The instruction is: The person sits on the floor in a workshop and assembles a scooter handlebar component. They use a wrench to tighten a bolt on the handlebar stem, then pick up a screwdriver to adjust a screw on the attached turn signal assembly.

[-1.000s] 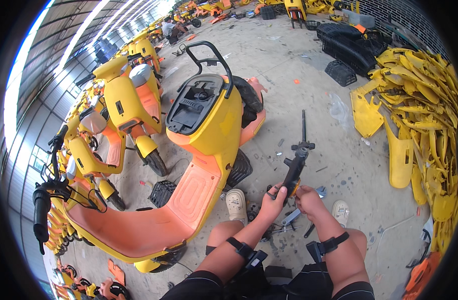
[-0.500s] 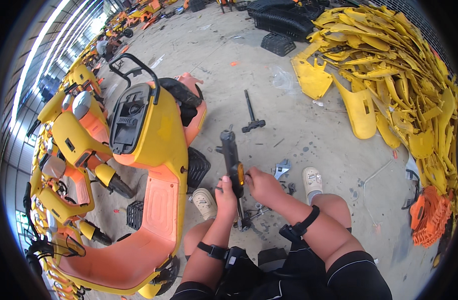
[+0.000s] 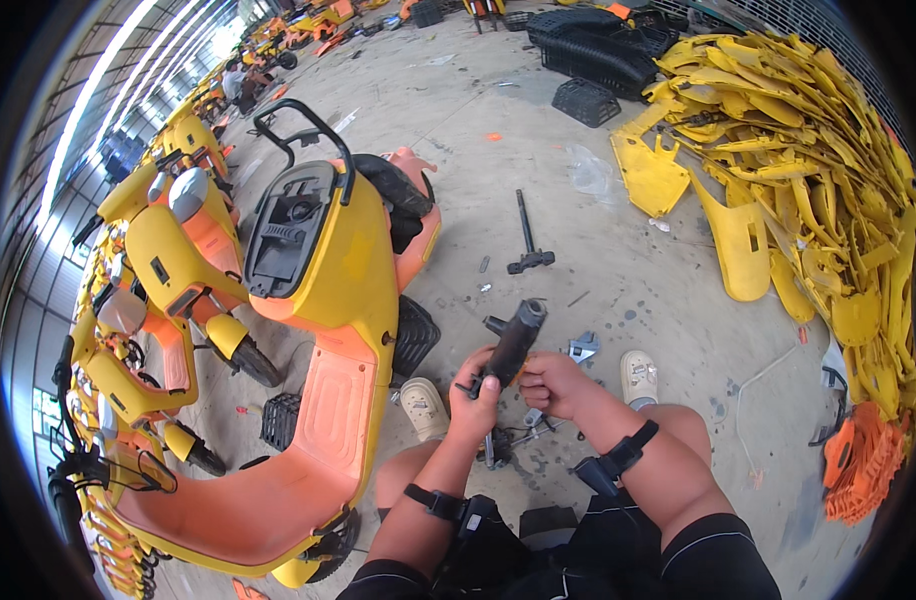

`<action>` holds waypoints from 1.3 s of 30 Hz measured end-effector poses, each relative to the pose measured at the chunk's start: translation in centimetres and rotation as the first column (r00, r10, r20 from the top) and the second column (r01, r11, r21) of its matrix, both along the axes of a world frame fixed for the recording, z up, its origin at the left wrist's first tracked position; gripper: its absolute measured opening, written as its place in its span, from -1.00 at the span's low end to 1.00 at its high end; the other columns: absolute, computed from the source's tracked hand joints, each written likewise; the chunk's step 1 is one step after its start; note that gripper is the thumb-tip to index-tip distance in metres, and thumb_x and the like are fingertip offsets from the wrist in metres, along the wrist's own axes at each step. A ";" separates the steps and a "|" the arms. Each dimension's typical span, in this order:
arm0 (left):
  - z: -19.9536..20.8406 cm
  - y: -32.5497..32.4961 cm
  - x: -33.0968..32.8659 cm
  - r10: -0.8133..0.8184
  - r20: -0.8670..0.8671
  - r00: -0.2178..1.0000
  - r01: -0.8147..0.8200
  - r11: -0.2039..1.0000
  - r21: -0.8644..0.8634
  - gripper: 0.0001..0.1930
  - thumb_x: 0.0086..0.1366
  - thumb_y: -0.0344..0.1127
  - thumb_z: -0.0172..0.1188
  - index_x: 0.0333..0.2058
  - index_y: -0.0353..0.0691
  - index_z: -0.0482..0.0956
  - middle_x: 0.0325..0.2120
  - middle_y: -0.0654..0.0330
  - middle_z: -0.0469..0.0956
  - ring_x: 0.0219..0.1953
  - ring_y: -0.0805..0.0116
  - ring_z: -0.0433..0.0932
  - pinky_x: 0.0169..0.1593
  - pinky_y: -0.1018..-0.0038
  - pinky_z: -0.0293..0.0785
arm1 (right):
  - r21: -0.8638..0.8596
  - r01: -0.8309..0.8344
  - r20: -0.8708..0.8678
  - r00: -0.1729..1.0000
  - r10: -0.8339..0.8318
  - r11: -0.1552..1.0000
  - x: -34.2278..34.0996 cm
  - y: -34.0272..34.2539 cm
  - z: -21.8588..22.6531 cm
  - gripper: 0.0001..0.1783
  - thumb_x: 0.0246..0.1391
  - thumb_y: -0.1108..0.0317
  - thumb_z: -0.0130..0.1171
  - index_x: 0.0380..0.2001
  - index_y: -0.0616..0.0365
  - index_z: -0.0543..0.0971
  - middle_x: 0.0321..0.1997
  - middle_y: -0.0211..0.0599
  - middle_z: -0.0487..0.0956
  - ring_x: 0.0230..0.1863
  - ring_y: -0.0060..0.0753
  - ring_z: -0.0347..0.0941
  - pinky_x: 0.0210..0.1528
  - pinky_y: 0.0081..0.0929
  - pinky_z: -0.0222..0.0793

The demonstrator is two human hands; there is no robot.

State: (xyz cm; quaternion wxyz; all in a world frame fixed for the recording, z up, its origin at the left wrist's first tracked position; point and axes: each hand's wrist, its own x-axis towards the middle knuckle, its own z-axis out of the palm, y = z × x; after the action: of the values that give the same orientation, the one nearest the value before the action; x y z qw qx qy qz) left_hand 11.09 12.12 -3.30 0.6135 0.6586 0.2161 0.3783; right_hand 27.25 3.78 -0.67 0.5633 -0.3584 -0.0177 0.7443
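My left hand (image 3: pixel 475 400) is wrapped round a black tubular part (image 3: pixel 518 338) that looks like a scooter's fork leg, with a short stub at its upper left. The part tilts up and away from me. Close beside it my right hand (image 3: pixel 552 385) is closed, fingertips pinched at the tube's right side where a bit of orange reflector shows. Whether these fingers hold anything else is hidden. On the floor just beyond lie an adjustable wrench (image 3: pixel 583 347) and a T-shaped black steering stem (image 3: pixel 529 262). Several metal parts (image 3: pixel 523 432) lie below my hands.
A yellow and orange scooter body (image 3: pixel 353 290) stands at my left, with more yellow scooters (image 3: pixel 156 250) behind it. A big heap of yellow panels (image 3: pixel 818 170) fills the right side, with orange pieces (image 3: pixel 863 462) at its near end. Black crates (image 3: pixel 586 100) lie far ahead.
The fork leg has tipped from nearly upright to leaning right, its top end turning toward me. Both hands have shifted slightly right with it. The whole view has moved a little.
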 end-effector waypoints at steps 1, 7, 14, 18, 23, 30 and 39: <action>0.3 0.1 0.0 -0.002 -0.004 1.000 0.002 1.000 0.030 -0.41 0.41 0.11 0.08 0.06 -0.39 0.48 0.00 0.08 0.54 0.03 0.33 0.50 0.17 0.38 0.36 | -0.002 -0.026 -0.148 0.989 0.025 1.000 0.3 0.0 -0.1 -0.86 0.34 0.25 -0.05 -0.31 0.02 0.38 -0.65 -0.64 0.17 -0.70 -0.69 0.07 -0.69 -0.61 -0.05; 0.4 -0.3 0.1 0.070 -0.008 0.998 -0.069 0.943 -0.324 -0.56 0.45 -0.06 0.08 0.04 -0.35 0.51 -0.07 0.17 0.58 -0.05 0.46 0.49 0.07 0.46 0.41 | -0.002 -0.038 0.497 0.867 0.034 0.999 -1.0 0.8 0.5 -0.80 0.33 0.21 0.00 -0.25 0.12 0.40 -0.59 -0.56 0.32 -0.62 -0.62 0.22 -0.57 -0.53 0.15; 0.2 0.0 0.6 0.142 -0.051 0.989 -0.149 0.853 -0.500 -0.60 0.49 -0.05 0.01 0.00 -0.28 0.54 -0.30 0.34 0.57 -0.32 0.63 0.43 -0.24 0.60 0.37 | 0.135 0.028 0.991 -0.022 -0.135 0.990 -2.9 0.5 -0.4 -0.75 0.27 0.24 0.08 -0.34 0.23 0.50 -0.39 -0.02 0.59 -0.36 0.05 0.54 -0.32 -0.12 0.43; -0.3 -0.2 0.5 0.136 -0.070 0.988 -0.153 0.875 -0.459 -0.60 0.49 -0.05 0.03 0.01 -0.28 0.54 -0.30 0.35 0.55 -0.32 0.64 0.42 -0.23 0.62 0.36 | 0.124 -0.082 0.944 -0.296 -0.143 0.989 -2.8 0.0 0.9 -0.79 0.24 0.26 0.08 -0.36 0.19 0.49 -0.36 -0.02 0.60 -0.31 0.17 0.53 -0.29 0.00 0.42; 1.0 -0.8 0.5 0.089 0.008 0.996 -0.075 0.882 -0.465 -0.60 0.48 -0.06 0.03 0.03 -0.29 0.53 -0.19 0.28 0.57 -0.20 0.59 0.46 -0.10 0.58 0.39 | 0.184 -0.072 0.936 -0.290 -0.197 0.980 -2.8 -0.3 1.0 -0.80 0.25 0.27 0.06 -0.36 0.17 0.50 -0.45 -0.08 0.56 -0.37 0.12 0.52 -0.36 -0.03 0.41; 0.6 -0.4 0.4 0.019 -0.065 0.998 -0.026 0.994 -0.110 -0.63 0.45 -0.17 0.08 0.04 -0.35 0.51 -0.04 0.20 0.56 -0.01 0.43 0.47 0.11 0.43 0.38 | -0.121 0.025 0.223 0.975 0.002 0.992 0.6 0.5 0.2 -0.88 0.25 0.36 0.01 -0.40 0.06 0.44 -0.68 -0.60 0.25 -0.75 -0.62 0.08 -0.72 -0.55 -0.04; 0.7 -0.3 1.3 0.096 -0.093 0.991 -0.127 0.891 -0.435 -0.62 0.48 -0.13 0.04 0.02 -0.36 0.53 -0.17 0.23 0.60 -0.17 0.52 0.51 -0.04 0.55 0.43 | 0.220 0.031 0.956 0.190 -0.222 0.975 -1.6 0.8 -3.2 -0.72 0.28 0.28 0.07 -0.11 0.29 0.48 -0.37 -0.10 0.61 -0.45 -0.13 0.56 -0.40 -0.24 0.40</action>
State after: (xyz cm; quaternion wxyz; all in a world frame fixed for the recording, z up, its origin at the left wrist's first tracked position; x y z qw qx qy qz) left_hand 12.40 11.80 -2.59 0.7159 0.5022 0.3544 0.3312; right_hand 25.64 4.57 -3.87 0.5096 -0.7036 -0.3959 0.2975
